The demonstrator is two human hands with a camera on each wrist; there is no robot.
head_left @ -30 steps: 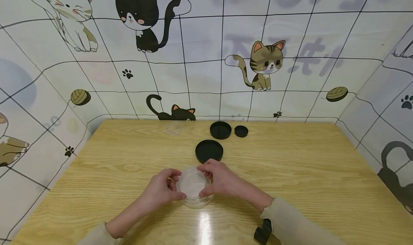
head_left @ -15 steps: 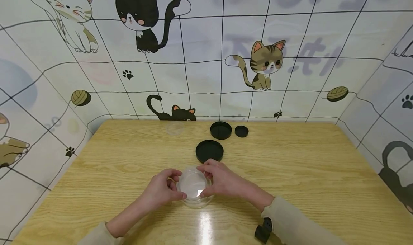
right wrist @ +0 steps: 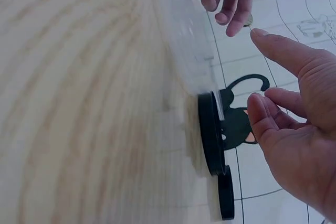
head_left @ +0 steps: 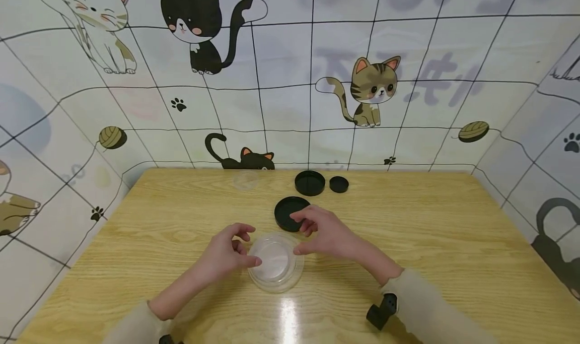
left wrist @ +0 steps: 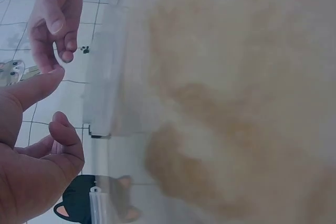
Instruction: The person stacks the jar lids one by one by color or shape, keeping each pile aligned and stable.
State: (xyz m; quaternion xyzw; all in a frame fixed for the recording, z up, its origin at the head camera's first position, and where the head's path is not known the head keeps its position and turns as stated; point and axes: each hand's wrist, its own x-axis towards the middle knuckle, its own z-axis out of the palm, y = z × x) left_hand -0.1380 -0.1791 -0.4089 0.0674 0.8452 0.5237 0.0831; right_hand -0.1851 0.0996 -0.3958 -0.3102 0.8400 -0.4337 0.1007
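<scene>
Clear round plastic containers (head_left: 275, 271) appear stacked on the table in front of me; how many is hard to tell. At their left edge my left hand (head_left: 224, 256) has its fingers loosely bent, the thumb over the rim, gripping nothing. My right hand (head_left: 333, 235) hovers off their right side, thumb and fingers apart and holding nothing. Its fingers partly cover a large black round lid (head_left: 286, 214) just behind the containers. The right wrist view shows that hand (right wrist: 299, 114) beside the black lid (right wrist: 210, 135), and the clear plastic (right wrist: 189, 30) beyond it.
A medium black lid (head_left: 310, 183) and a small black lid (head_left: 339, 184) lie at the back of the wooden table (head_left: 408, 243). Left of them sits another faint clear round piece (head_left: 245, 180). A cat-print cloth (head_left: 290, 107) rises behind the table.
Both hands have let go of the clear containers. My right hand has moved up and right, its fingers now over the black lid. The left hand has shifted slightly off the rim.
</scene>
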